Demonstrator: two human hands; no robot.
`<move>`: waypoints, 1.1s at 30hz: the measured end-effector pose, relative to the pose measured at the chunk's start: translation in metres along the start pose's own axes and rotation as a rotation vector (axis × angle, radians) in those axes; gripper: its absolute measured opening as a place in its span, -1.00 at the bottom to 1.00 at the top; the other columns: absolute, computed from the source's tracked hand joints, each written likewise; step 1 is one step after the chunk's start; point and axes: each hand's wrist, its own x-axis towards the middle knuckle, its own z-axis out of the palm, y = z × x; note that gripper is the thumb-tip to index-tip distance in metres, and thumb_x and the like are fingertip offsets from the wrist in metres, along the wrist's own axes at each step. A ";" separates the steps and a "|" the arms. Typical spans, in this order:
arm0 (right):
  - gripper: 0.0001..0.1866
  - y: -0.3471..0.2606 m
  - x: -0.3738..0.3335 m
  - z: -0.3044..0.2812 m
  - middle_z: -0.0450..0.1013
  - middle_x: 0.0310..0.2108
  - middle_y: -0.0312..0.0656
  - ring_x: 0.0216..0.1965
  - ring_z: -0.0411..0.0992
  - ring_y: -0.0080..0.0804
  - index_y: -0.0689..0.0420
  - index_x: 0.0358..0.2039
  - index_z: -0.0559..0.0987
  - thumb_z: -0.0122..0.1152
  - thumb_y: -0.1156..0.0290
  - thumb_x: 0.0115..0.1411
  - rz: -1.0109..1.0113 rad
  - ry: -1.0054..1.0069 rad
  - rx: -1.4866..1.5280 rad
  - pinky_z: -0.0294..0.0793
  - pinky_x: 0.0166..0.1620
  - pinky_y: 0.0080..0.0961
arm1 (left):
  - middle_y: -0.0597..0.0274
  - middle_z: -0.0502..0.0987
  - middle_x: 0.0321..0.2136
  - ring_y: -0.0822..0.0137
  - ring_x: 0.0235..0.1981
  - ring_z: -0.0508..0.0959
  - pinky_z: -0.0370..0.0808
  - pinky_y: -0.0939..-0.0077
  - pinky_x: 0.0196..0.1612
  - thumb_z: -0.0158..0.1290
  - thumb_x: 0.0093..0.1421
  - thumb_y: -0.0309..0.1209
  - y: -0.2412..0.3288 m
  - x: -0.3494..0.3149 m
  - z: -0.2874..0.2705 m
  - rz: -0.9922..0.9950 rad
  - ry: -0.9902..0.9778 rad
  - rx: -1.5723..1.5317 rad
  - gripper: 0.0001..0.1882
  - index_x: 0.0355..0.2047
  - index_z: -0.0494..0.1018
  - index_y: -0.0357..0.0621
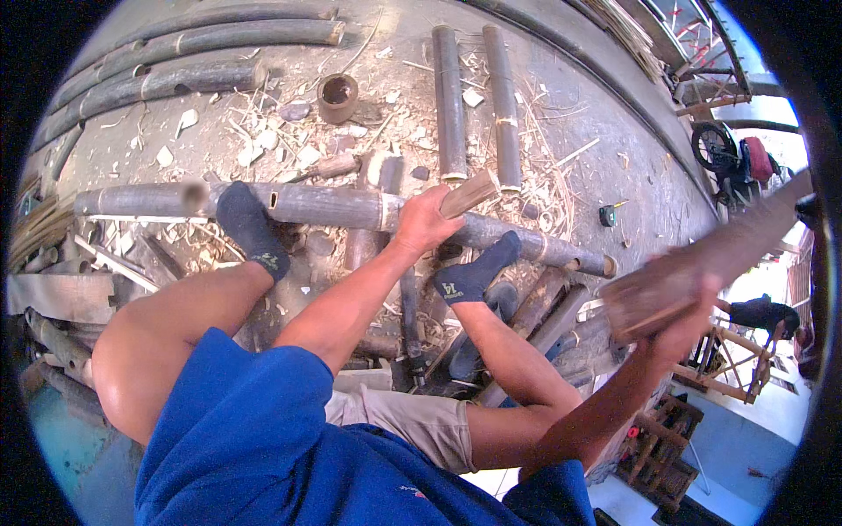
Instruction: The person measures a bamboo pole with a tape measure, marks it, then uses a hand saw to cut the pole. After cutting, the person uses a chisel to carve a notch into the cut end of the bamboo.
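Note:
A long grey-brown bamboo pole (324, 204) lies across the ground before me, with cut holes in its side. My socked feet rest on it, one to each side of my left hand (424, 221). That hand is closed round a short wooden handle (471, 194), tilted up to the right over the pole. What the handle ends in is hidden by the hand. Raised at the right, my right hand (682, 324) grips a thick dark length of wood (702, 263), smeared by motion and apart from the handle.
Two bamboo lengths (449, 101) lie beyond the pole, with a short bamboo ring (338, 97) to their left. Several long poles (210, 39) lie far left. Chips and shavings litter the ground. A tape measure (608, 215) lies right. Another person (761, 317) bends at the far right.

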 end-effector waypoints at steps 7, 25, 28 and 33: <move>-0.33 0.025 -0.085 0.071 0.49 0.03 -0.01 0.02 0.47 -0.20 0.28 0.20 0.42 0.33 0.10 0.22 0.077 -0.287 -0.190 0.49 0.08 -0.27 | -0.05 0.62 -0.28 -0.16 -0.20 0.62 0.56 0.02 -0.13 0.36 -0.05 -0.12 0.003 -0.002 -0.010 -0.003 -0.075 -0.070 -0.52 -0.20 0.50 -0.09; -0.05 0.048 -0.135 0.086 0.50 0.00 0.03 -0.06 0.51 -0.14 0.23 0.39 0.22 0.41 0.05 0.11 0.515 -0.316 0.050 0.51 0.07 -0.16 | -0.21 0.65 -0.32 -0.20 -0.25 0.67 0.60 -0.03 -0.14 0.31 0.06 -0.24 0.016 0.014 -0.011 -0.063 -0.241 0.277 -0.50 -0.07 0.43 -0.23; 0.00 0.027 -0.137 0.086 0.48 0.06 0.06 0.00 0.50 -0.09 0.23 0.39 0.21 0.44 -0.01 0.08 0.491 -0.391 0.020 0.50 0.11 -0.14 | -0.21 0.65 -0.31 -0.18 -0.23 0.68 0.60 0.03 -0.14 0.30 0.05 -0.19 0.013 0.021 -0.026 -0.193 0.164 -0.144 -0.55 -0.15 0.51 -0.22; -0.12 0.012 -0.158 0.074 0.41 0.20 0.12 0.15 0.43 -0.06 0.23 0.41 0.08 0.22 0.00 0.28 0.360 -0.651 -0.347 0.39 0.25 -0.14 | -0.13 0.67 -0.27 -0.14 -0.21 0.68 0.61 0.05 -0.16 0.29 0.04 -0.11 0.018 -0.008 -0.023 -0.026 -0.225 0.022 -0.54 -0.09 0.58 -0.05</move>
